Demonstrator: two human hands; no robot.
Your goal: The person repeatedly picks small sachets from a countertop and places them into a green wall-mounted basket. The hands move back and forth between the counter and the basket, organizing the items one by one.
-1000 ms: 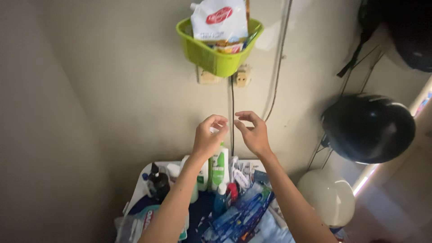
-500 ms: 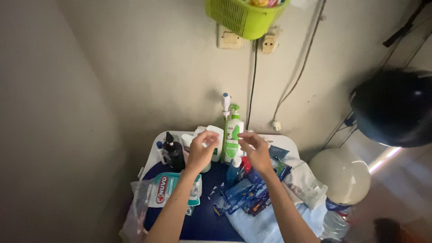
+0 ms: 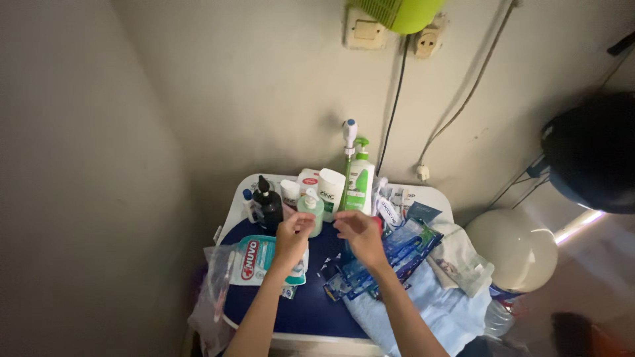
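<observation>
The pale green bottle [image 3: 311,207] stands at the back of the blue tabletop [image 3: 307,314], in front of the white bottle [image 3: 331,190] and right beside the black pump bottle [image 3: 268,205]. The left hand [image 3: 294,233] sits just below it, fingertips at or very near its base. The fingers are curled inward, and I cannot tell whether they pinch anything. The right hand [image 3: 358,231] hovers level with it, just apart, fingers loosely bent and nothing visible between them.

To my eye this is the reaching stage: both hands have closed in on the cluster, but nothing is lifted yet. A clean pick here would call for a narrow grip from the front, since the bottles crowd each other and the tall green pump bottle [image 3: 360,180] behind looks easy to tip.

Under the right wrist lie blue sachets [image 3: 397,251] fanned over a light towel [image 3: 433,311]. A refill pouch [image 3: 259,261] lies under the left forearm. On the wall above hangs a green basket [image 3: 397,9], and off to the right there is a dark helmet [image 3: 592,152].
</observation>
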